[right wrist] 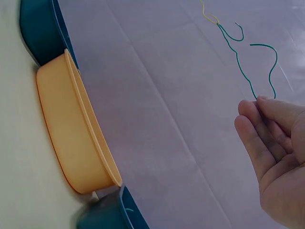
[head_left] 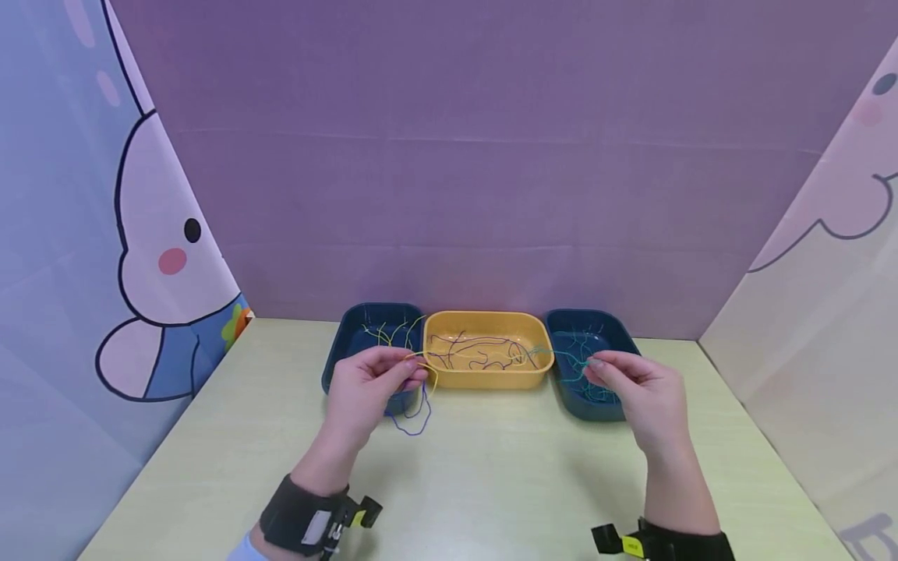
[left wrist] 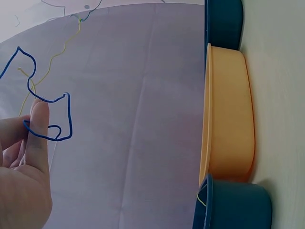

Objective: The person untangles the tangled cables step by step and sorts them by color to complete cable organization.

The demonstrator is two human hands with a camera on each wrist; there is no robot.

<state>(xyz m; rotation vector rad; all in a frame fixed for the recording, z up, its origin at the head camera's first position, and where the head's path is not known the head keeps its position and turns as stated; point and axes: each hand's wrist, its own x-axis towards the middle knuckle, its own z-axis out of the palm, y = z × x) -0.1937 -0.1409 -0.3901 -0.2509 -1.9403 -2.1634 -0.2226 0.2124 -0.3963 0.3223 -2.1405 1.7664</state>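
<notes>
My left hand [head_left: 361, 389] pinches a thin yellow wire [left wrist: 57, 53] and a bent blue wire [left wrist: 70, 116] between thumb and fingers, above the front of the left dark blue tub [head_left: 333, 354]. The blue one hangs in a loop below the fingers. Over the right dark blue tub [head_left: 589, 413], my right hand [head_left: 648, 397] grips a green wire [right wrist: 242, 71] at the thumb and fingertip. In the right wrist view, the green wire's far end meets the yellow wire [right wrist: 204, 10], and the two look hooked or tangled together. The line between the hands crosses above the yellow tub [head_left: 489, 380].
Purple-blue wires [head_left: 484, 340] lie loose in the yellow tub. Several yellow wires [head_left: 381, 335] are in the left tub, and green wires [head_left: 599, 392] in the right one. The tubs stand side by side on a pale table [head_left: 484, 475], before a purple cloth backdrop [head_left: 484, 195].
</notes>
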